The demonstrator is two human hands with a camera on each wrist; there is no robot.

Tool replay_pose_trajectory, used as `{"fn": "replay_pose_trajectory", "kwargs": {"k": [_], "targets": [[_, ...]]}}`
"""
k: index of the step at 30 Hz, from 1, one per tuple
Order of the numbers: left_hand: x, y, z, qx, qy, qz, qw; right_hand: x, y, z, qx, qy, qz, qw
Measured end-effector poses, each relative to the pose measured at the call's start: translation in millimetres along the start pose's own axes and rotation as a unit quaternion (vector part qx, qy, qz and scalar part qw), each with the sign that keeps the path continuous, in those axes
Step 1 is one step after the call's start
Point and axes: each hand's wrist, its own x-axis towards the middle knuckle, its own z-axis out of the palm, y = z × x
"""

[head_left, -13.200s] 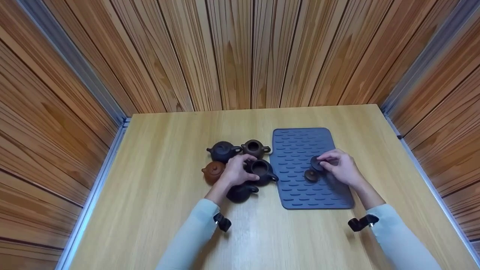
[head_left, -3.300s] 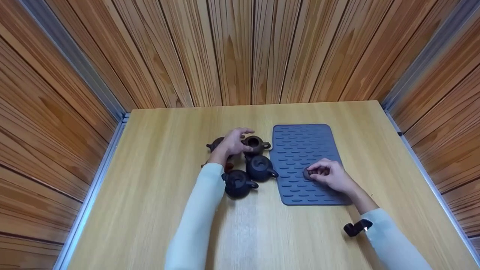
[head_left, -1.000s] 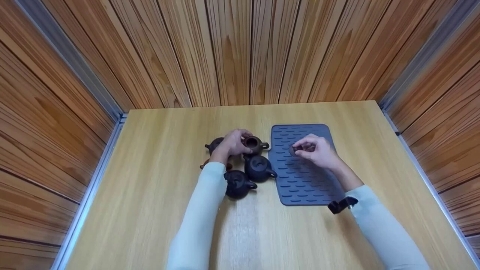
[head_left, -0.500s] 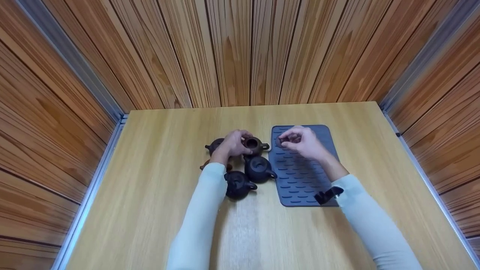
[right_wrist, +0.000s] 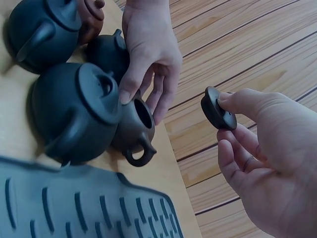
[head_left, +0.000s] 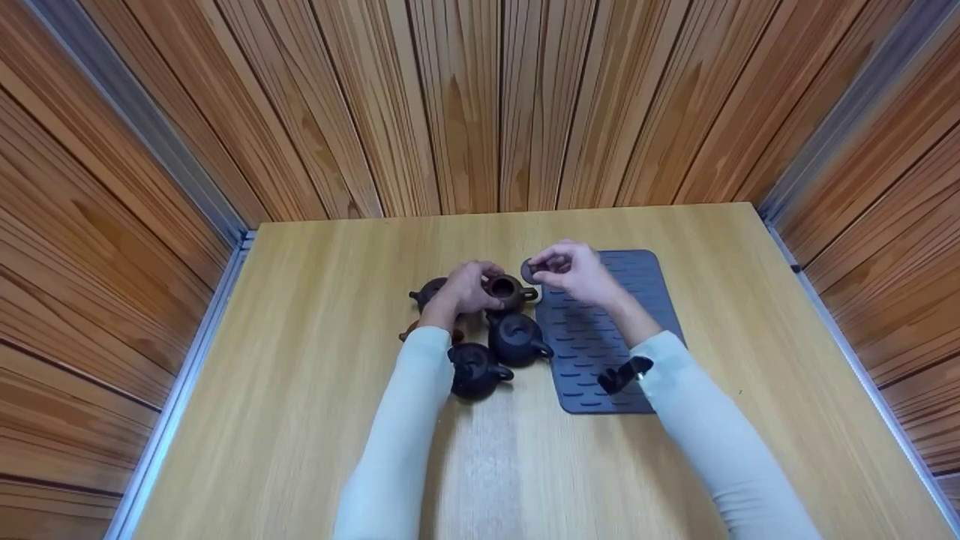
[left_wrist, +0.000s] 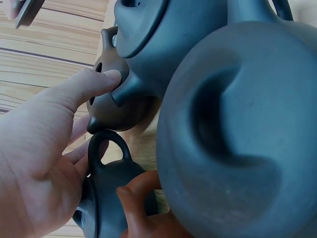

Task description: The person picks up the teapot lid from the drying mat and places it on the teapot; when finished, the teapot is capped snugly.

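In the head view my left hand (head_left: 466, 289) holds a small brown teapot (head_left: 514, 298) whose top is uncovered. Seen from the right wrist, its thumb lies on the near side of that teapot (right_wrist: 128, 128), with the other fingers on the far side. My right hand (head_left: 576, 273) pinches a small dark lid (head_left: 528, 271) between thumb and fingers. The lid is in the air just behind and right of the teapot's opening. In the right wrist view the lid (right_wrist: 214, 110) is tilted on edge, apart from the teapot.
Two black lidded teapots (head_left: 517, 339) stand nearer the front. Partly hidden by the left hand and arm are another dark teapot (head_left: 425, 292) and a reddish-brown one (head_left: 409, 330). A grey ridged mat (head_left: 577, 334) lies to the right on the wooden table (head_left: 300, 360).
My right hand has lifted the lid from the mat and carried it left and back toward the brown teapot. Earlier, the front black teapot gained its lid. The left hand keeps its hold.
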Motion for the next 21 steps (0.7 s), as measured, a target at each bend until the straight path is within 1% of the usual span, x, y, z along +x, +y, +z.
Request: {"fn": "replay_pose_trajectory", "kwargs": {"k": [4,7,9,11,16,18,20,21], "targets": [[14.4,-16.3,4.5,-0.001,0.002,0.007,1.0,7.1,-5,6,0.005,-0.005,0.004,1.0],[17.4,-19.4,5.8,0.006,0.004,0.013,0.9999,13.0,-5,11,-0.001,-0.006,0.006,1.0],[14.3,-15.3,4.6,0.006,0.002,0.011,0.9999,16.9,-5,15,-0.009,-0.006,0.006,0.9999],[7.9,-7.2,2.5,0.004,0.0,0.001,1.0,20.6,-3,19,-0.016,-0.007,0.004,0.9998],[-1.3,2.8,-0.9,-0.002,-0.007,-0.011,0.9999,27.0,0,28,-0.024,-0.012,0.005,0.9996],[-3.2,3.2,-0.5,-0.001,-0.002,-0.006,1.0,28.1,2,31,-0.019,-0.013,0.015,0.9996],[-7.6,7.9,-1.3,0.006,0.0,-0.007,1.0,28.4,4,35,-0.013,-0.013,0.028,0.9994],[-8.1,7.8,-0.9,0.008,0.003,-0.006,0.9999,28.4,6,37,-0.011,-0.012,0.034,0.9993]]}}
